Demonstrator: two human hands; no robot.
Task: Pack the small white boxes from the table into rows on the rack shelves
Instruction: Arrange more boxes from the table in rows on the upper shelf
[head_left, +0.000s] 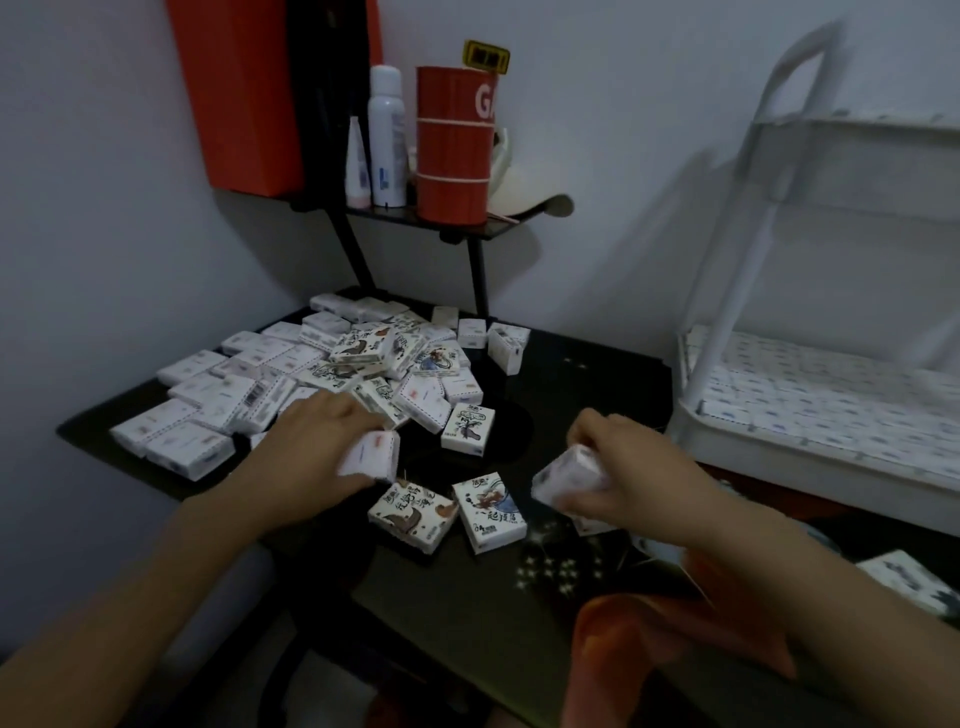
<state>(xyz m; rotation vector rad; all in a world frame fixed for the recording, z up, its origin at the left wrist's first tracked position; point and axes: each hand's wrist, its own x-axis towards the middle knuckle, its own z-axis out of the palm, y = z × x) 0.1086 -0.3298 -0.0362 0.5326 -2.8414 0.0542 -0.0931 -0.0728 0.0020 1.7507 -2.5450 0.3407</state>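
A heap of several small white boxes (332, 364) lies across the back left of the dark table (467, 587). My left hand (311, 447) grips one white box (371, 457) at the heap's near edge. Just above the table's middle right, my right hand (634, 467) holds a blurred white box (569, 475). Two printed boxes (413, 514) (491, 512) lie flat between my hands. The white rack (779, 426) stands at the right; its lower shelf (831, 395) carries rows of boxes.
A small black shelf (467, 226) at the back holds a red can (454, 145), a white spray bottle (387, 135) and a red-orange box (234, 93). Orange cloth (623, 649) lies at the near right. Another box (909, 582) sits at the far right edge.
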